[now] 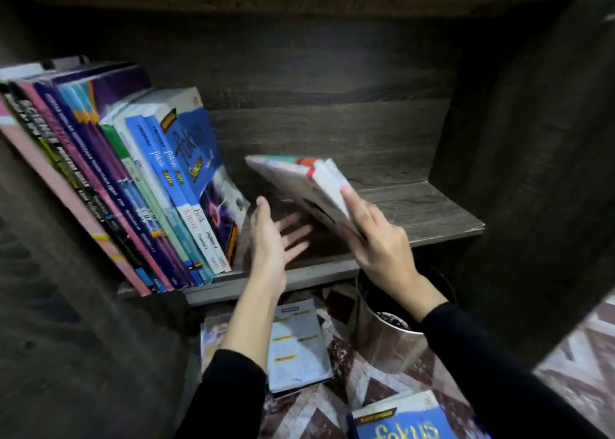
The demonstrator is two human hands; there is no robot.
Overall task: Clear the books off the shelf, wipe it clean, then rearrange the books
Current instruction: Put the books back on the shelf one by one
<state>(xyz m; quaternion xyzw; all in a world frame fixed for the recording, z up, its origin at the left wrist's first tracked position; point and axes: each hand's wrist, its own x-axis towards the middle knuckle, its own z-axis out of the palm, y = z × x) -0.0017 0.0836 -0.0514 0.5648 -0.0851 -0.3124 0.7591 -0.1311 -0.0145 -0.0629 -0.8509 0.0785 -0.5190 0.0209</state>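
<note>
Gripping a tilted white book (299,185) above the shelf (416,219), the right hand (379,242) curls round it; the left hand (273,239) spreads its fingers beside the leaning books (133,179).

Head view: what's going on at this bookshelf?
A person's right hand grips a white book, tilted above the bare right part of the shelf board. The left hand is open beside the row of books leaning at the left. Other books lie on the patterned floor below, by a metal bin.
</note>
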